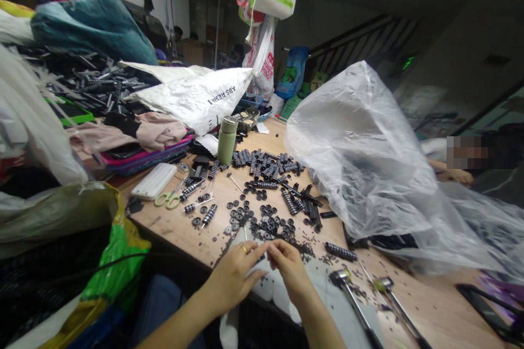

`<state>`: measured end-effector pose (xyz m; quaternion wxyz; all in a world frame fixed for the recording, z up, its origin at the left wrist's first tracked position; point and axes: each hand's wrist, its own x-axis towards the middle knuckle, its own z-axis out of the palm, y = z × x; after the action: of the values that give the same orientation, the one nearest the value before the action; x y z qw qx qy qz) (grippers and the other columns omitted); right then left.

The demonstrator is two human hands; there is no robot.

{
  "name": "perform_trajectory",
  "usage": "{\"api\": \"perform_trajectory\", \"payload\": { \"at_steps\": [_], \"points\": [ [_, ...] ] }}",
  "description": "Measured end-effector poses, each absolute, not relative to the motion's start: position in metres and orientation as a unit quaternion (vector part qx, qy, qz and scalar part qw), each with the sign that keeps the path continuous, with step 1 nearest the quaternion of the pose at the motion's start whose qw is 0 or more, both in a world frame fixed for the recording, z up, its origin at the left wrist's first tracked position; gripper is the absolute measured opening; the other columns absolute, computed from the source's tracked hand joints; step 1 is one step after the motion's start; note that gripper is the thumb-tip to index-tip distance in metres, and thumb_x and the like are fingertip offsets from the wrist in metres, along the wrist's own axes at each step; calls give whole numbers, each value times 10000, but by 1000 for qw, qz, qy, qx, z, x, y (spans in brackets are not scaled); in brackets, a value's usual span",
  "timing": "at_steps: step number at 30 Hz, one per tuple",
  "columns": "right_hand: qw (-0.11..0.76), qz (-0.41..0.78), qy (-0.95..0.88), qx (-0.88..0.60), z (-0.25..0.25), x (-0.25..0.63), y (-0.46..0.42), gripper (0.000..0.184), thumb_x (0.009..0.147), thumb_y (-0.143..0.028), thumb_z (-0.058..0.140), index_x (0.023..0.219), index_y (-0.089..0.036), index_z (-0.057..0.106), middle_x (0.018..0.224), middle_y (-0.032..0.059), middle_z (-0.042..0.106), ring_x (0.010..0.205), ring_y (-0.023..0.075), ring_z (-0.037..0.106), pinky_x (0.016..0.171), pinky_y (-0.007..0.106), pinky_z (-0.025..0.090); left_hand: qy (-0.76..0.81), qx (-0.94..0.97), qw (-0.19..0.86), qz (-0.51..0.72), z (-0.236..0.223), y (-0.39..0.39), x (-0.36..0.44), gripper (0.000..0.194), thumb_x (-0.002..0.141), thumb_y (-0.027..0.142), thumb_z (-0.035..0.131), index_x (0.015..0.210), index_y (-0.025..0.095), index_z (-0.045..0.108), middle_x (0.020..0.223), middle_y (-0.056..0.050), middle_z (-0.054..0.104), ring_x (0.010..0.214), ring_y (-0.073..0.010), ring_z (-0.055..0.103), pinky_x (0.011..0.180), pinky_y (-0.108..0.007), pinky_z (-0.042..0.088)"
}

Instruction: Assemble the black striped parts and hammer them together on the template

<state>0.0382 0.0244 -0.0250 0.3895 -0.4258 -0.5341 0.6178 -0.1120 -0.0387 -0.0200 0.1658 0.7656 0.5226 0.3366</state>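
Note:
My left hand (235,278) and my right hand (290,267) meet at the near edge of the wooden table (413,300), fingertips pinched together over a small dark part that I cannot make out. A ring shows on my left hand. Just beyond my fingers lies a scatter of small black washers (262,221). Stacks of black ribbed pieces (266,163) lie further back, and one ribbed stack (340,251) rests to the right of my right hand.
A big clear plastic bag (368,163) fills the right side. Two metal hammers (352,297) lie at the near right. Green-handled scissors (167,199), a white power bank (153,181) and a green flask (226,140) stand on the left. Another person's hand (452,176) shows far right.

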Motion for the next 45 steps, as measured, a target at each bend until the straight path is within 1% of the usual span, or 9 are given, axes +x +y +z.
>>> {"api": "perform_trajectory", "payload": {
  "at_steps": [3,7,12,19,28,34,37,41,45],
  "points": [
    [391,623,-516,-438,-27,32,24,346,662,-484,632,688,-141,589,558,-25,522,461,65,407,453,200,306,523,765,166,337,-30,-29,-115,406,876,241,365,1280,267,383,1012,-46,583,929,-143,554,829,-279,463],
    [409,578,-517,-482,-28,35,26,415,649,-504,633,867,-152,603,687,18,599,528,99,477,471,212,349,637,686,34,351,-42,9,-159,355,883,285,339,1188,174,484,994,-95,597,936,-194,549,818,-329,454],
    [380,540,-550,-511,-41,52,25,377,683,-516,594,759,-147,598,653,21,589,537,110,475,482,220,355,779,585,-89,210,-40,56,-234,348,852,218,354,1131,154,552,920,-129,607,917,-260,523,792,-376,417],
    [356,538,-527,-553,-58,72,22,413,637,-551,610,721,-147,595,631,20,587,506,107,442,465,217,322,842,502,-73,182,-30,86,-249,332,820,315,407,1020,133,600,1026,-165,568,1008,-327,467,797,-434,387],
    [354,516,-551,-552,-59,80,11,351,700,-517,577,731,-169,614,645,16,586,539,126,461,488,230,350,870,446,31,207,-16,176,-245,253,843,253,446,930,67,593,907,-133,623,872,-206,574,747,-358,440],
    [351,496,-563,-560,-66,94,13,363,699,-534,564,704,-173,599,613,20,577,508,133,465,469,242,356,815,518,26,257,-13,138,-207,327,845,221,399,1073,46,555,1037,-188,601,977,-251,546,813,-342,418],
    [339,419,-636,-552,-57,98,32,322,771,-481,501,760,-175,601,662,31,597,598,162,522,536,258,402,746,602,51,282,-21,89,-155,326,853,253,405,1140,156,526,1047,-79,614,951,-174,552,826,-269,422],
    [244,141,-745,-605,-41,95,86,246,845,-343,424,908,-168,586,882,57,622,813,169,551,746,258,418,615,735,89,273,-42,19,-88,312,839,181,413,1126,131,524,944,-88,609,910,-200,533,806,-325,437],
    [218,55,-714,-663,-36,86,146,240,833,-230,428,1002,-119,558,1042,142,563,1016,239,459,866,327,341,625,760,51,170,-54,-10,-55,344,800,70,410,1122,103,529,878,-105,602,841,-230,534,725,-364,450]
  ]
}}
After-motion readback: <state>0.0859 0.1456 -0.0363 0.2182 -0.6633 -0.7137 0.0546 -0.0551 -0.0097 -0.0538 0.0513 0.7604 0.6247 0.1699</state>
